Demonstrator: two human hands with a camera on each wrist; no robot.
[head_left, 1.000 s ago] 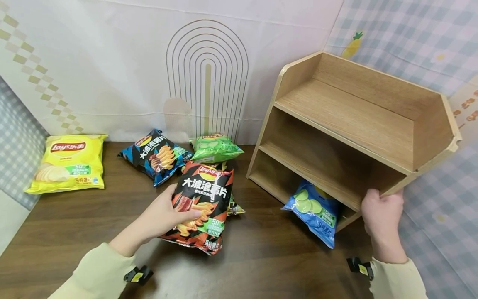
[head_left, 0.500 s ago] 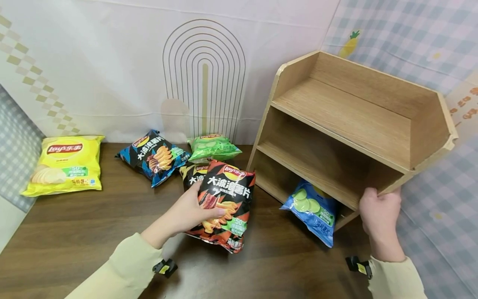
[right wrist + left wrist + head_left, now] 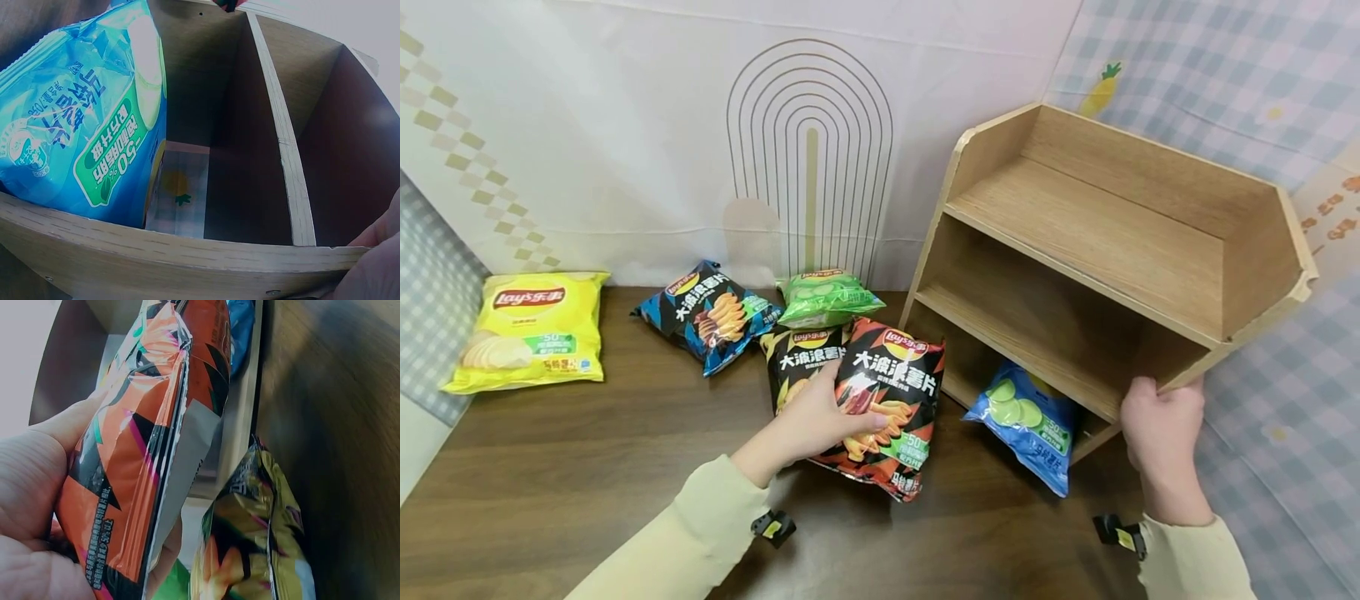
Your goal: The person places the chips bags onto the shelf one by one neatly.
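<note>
My left hand [image 3: 816, 421] holds a black-and-red bag of chips [image 3: 891, 408] by its left side, thumb across the front. In the left wrist view the same bag [image 3: 125, 462] is seen edge-on in the palm. My right hand [image 3: 1163, 425] grips the right side panel of a wooden shelf [image 3: 1120, 225]; its fingers are mostly hidden behind the panel. A blue bag of chips [image 3: 1028, 423] sits in the bottom compartment and sticks out at the front. In the right wrist view this blue bag [image 3: 81, 119] lies against the side panel.
Behind the held bag lies a black-and-yellow bag of chips [image 3: 801, 358], partly covered. A green bag [image 3: 827, 297] and a black-and-blue bag [image 3: 711, 317] lie near the back wall. At far left is a yellow bag [image 3: 531, 333]. All rest on the brown table [image 3: 610, 467].
My left hand has carried the black-and-red bag rightward toward the shelf, uncovering more of the black-and-yellow bag. My right hand keeps its grip on the shelf.
</note>
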